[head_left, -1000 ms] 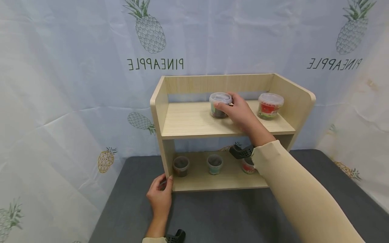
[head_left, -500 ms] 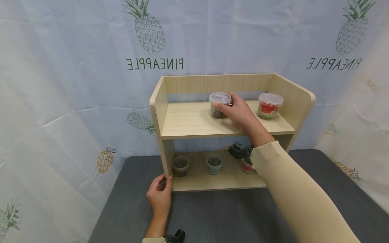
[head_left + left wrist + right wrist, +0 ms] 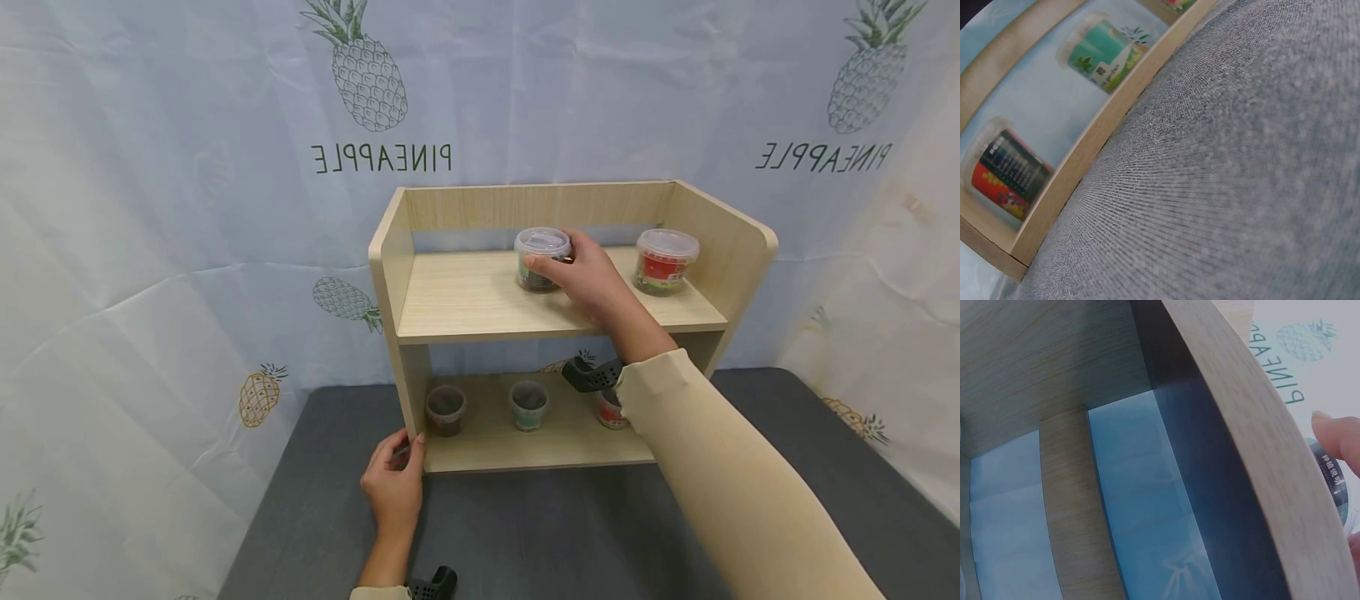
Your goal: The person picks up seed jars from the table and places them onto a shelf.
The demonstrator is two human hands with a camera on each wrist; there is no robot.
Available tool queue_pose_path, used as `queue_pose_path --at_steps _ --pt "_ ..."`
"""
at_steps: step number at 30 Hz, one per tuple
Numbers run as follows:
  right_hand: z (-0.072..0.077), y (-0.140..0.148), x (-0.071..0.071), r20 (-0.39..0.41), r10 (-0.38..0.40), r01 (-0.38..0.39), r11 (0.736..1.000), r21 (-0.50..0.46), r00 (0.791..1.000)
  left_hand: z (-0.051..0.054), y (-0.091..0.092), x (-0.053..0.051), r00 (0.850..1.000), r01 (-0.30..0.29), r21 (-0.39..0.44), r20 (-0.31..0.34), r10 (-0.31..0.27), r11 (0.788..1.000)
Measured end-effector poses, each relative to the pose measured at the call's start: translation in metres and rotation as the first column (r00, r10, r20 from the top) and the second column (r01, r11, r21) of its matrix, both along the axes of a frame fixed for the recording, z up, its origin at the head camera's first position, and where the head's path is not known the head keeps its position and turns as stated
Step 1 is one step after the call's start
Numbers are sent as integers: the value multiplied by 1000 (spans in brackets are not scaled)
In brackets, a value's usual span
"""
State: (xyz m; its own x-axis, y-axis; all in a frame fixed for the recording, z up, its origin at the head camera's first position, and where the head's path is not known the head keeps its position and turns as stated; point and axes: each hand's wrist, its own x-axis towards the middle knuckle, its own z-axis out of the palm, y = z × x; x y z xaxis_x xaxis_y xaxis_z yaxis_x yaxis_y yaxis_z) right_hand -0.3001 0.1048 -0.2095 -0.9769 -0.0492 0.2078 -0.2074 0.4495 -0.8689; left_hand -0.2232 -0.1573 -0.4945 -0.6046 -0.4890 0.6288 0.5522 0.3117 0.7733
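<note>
On the upper board of a wooden two-tier shelf point(image 3: 465, 292), a clear lidded plastic tub point(image 3: 534, 271) stands upright in my right hand point(image 3: 592, 279). The thumb lies across its front and the fingers go behind it, partly hidden. In the right wrist view, part of the tub's dark label point(image 3: 1332, 472) shows beside the thumb point(image 3: 1338, 437). At the shelf's lower left corner, my left hand point(image 3: 395, 487) pinches the side panel point(image 3: 396, 317), thumb at the front edge and fingers outside. A second lidded tub point(image 3: 663, 268) with a red label stands at the upper right.
Three cups stand on the lower board: a dark one point(image 3: 447, 414), a green one point(image 3: 528, 408) and a red one point(image 3: 611, 411) partly behind the right wrist's black mount point(image 3: 592, 375). The shelf stands on a dark grey table point(image 3: 540, 533) before a pineapple-print curtain point(image 3: 187, 208).
</note>
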Motion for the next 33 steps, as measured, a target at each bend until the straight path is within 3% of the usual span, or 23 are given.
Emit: queue_pose_path --at_steps 16,21,25,29,33 --pt "-1 1 2 -23 7 -6 1000 27 1000 1 0 1 1000 14 10 25 -14 1000" --pt "-2 2 4 -47 -12 14 999 39 999 3 1 2 1000 -15 -9 8 16 1000" --pt "-5 4 9 -117 -68 73 996 43 991 16 5 9 999 -42 -25 -6 42 999" --pt "-7 6 17 -239 -98 99 995 -8 966 30 9 18 998 -57 -43 -15 57 997" --pt "-9 9 30 -353 -102 84 994 -68 930 25 8 14 998 -55 -39 -27 54 998"
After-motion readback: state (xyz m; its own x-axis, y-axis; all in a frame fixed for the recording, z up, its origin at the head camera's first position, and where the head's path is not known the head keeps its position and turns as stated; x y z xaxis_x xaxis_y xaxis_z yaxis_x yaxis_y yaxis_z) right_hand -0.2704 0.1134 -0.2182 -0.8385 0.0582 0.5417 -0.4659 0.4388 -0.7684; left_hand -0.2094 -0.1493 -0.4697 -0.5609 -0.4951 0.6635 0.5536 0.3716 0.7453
